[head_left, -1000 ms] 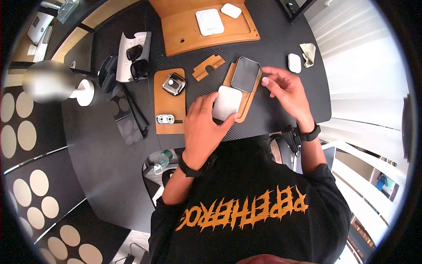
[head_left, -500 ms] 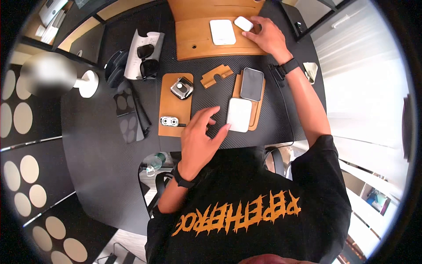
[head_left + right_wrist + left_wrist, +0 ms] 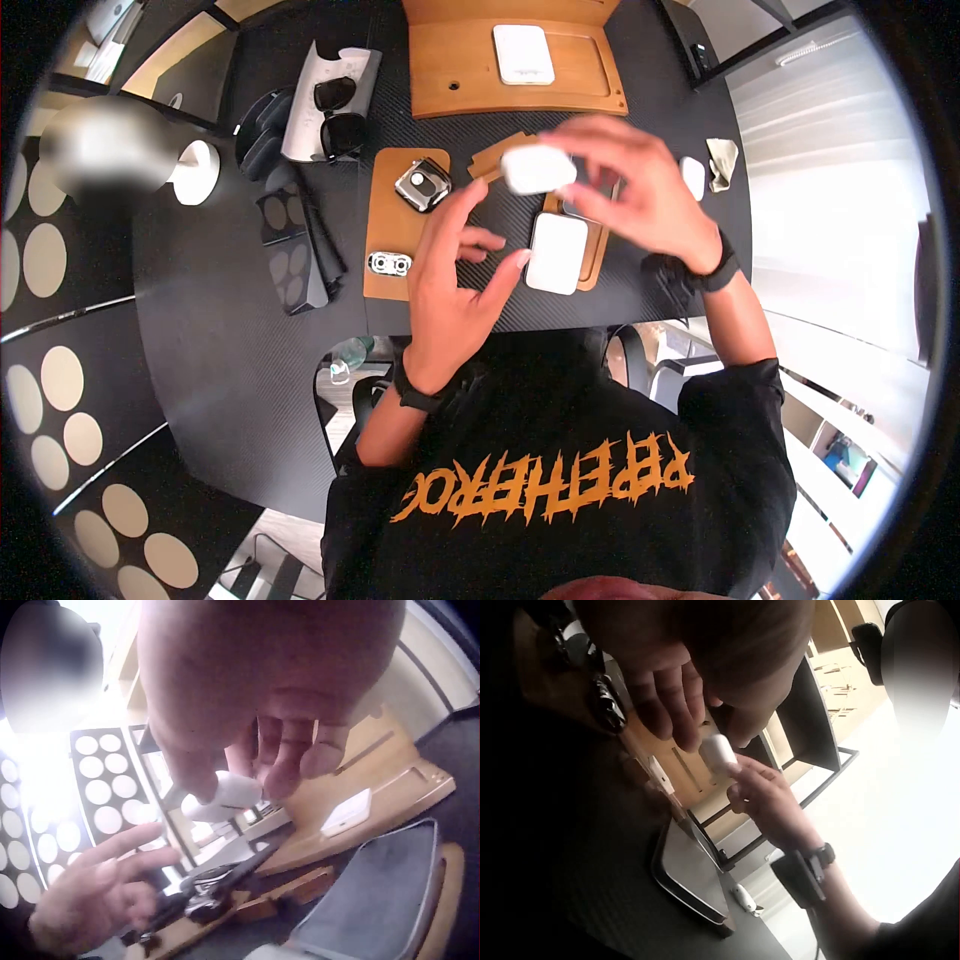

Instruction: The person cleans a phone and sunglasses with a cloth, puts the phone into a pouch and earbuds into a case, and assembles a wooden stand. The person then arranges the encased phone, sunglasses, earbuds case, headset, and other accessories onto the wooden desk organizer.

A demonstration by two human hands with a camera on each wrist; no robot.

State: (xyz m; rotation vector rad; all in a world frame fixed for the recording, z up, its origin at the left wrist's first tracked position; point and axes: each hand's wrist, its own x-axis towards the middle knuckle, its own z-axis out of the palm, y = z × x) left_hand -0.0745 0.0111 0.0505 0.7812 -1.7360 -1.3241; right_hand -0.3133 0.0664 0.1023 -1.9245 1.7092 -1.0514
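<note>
My right hand [image 3: 640, 190] pinches a small white earbud case [image 3: 540, 169] between thumb and fingers, held up above the desk. The case [image 3: 225, 798] also shows under the fingers in the right wrist view. My left hand [image 3: 450, 275] faces it with fingers spread and holds nothing, its thumb tip overlapping the edge of a flat white rounded box [image 3: 557, 253]. This box lies on a brown wooden tray [image 3: 593, 255]. A dark-topped metal tin [image 3: 375, 892] on the same tray is mostly hidden by my right hand in the head view.
A wooden stand [image 3: 470, 98] at the back bears a white square pad [image 3: 523, 54]. Left of my hands, a brown board [image 3: 390, 215] carries a small camera [image 3: 423, 185] and a twin-lens piece [image 3: 389, 263]. Sunglasses [image 3: 340, 120] lie farther left; another white case [image 3: 692, 178] sits right.
My right hand reached to the wooden stand, picked up the white earbud case there and brought it back over the tray. My left hand let go of the flat white box.
</note>
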